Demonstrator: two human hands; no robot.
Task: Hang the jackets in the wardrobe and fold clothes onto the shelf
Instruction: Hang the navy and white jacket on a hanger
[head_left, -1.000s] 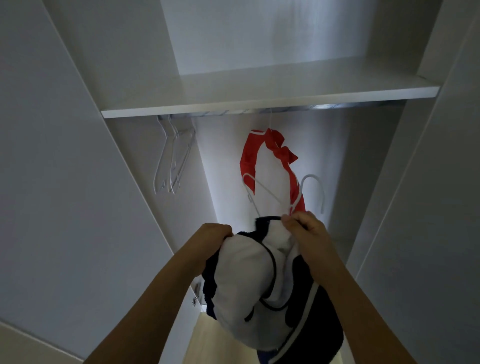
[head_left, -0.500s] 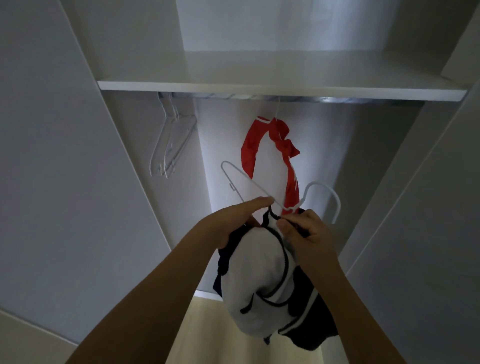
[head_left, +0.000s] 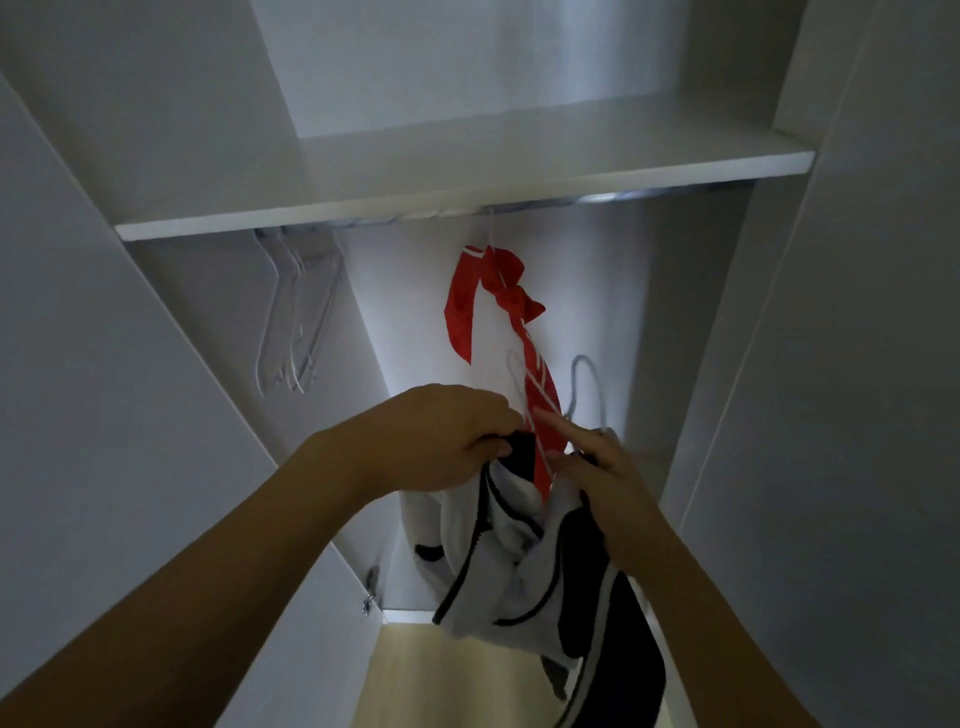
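Both hands grip jacket (head_left: 519, 561) w/ white hanger (head_left: 584, 384): left hand (head_left: 441, 436) at collar, right hand (head_left: 597, 467) beside it.

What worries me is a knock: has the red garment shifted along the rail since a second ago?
No, the red garment keeps its gap from the empty hangers.

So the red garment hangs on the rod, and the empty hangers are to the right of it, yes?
Not quite: the head view shows the empty hangers left of the red garment, near the left wall. The garment does hang from the rod.
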